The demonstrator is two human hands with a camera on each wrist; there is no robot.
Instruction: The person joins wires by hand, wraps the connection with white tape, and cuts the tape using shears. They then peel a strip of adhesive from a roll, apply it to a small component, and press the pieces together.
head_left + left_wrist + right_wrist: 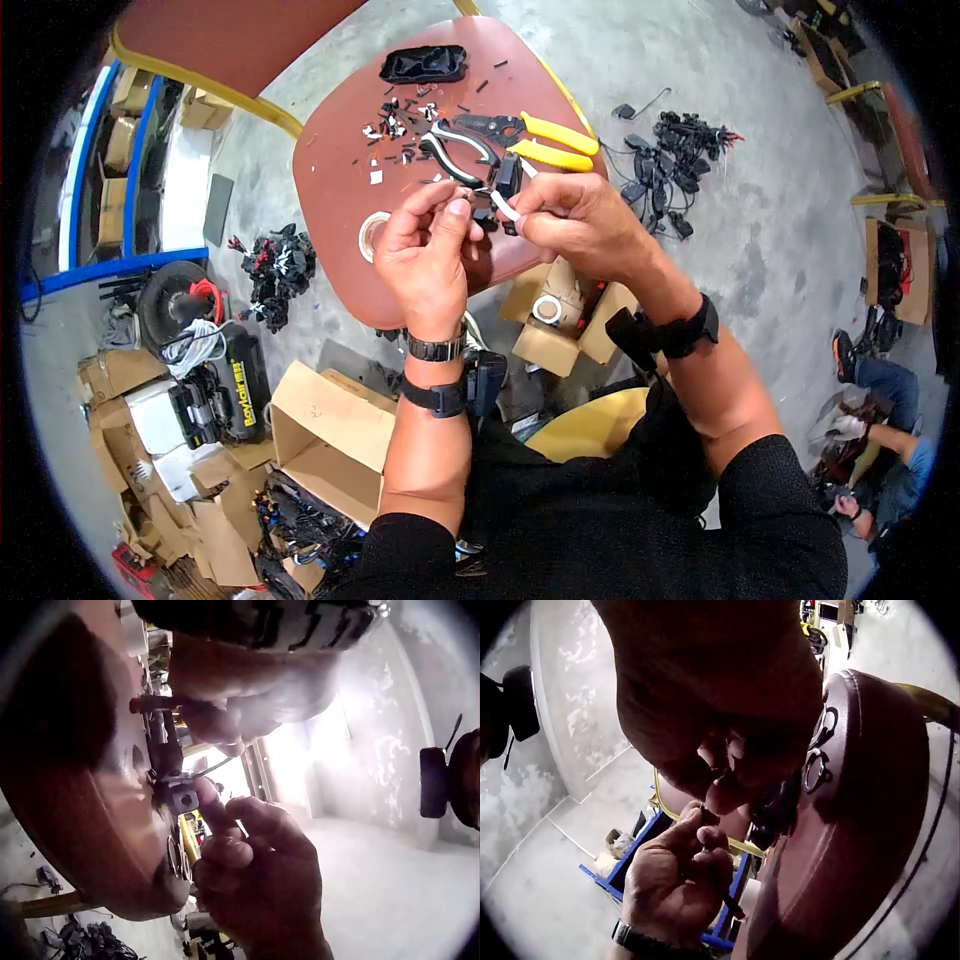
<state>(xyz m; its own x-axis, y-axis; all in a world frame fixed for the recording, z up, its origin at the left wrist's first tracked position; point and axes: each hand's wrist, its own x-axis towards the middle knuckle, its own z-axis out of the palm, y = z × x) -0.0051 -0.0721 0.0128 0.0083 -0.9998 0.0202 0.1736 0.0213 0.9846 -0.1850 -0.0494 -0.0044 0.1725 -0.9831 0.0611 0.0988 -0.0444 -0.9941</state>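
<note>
Both hands meet over the near edge of a red-brown seat (335,180). The left hand (425,255) pinches a thin dark wire between thumb and fingers. Close on its right, the right hand (580,222) grips a white piece (505,206) with curled fingers. In the left wrist view a small grey block with a round hole (185,799) is by the right hand's fingertips (204,789). Just beyond the hands lie black-and-white pliers (455,160) and a yellow-handled wire stripper (550,142). What joins the two held pieces is too small to tell.
A black tray (423,64), dark scraps (400,118) and a white tape roll (373,236) are on the seat. Black cable bundles (672,165) lie on the floor to the right. Open cardboard boxes (333,430) stand below. Another person (890,440) is at the far right.
</note>
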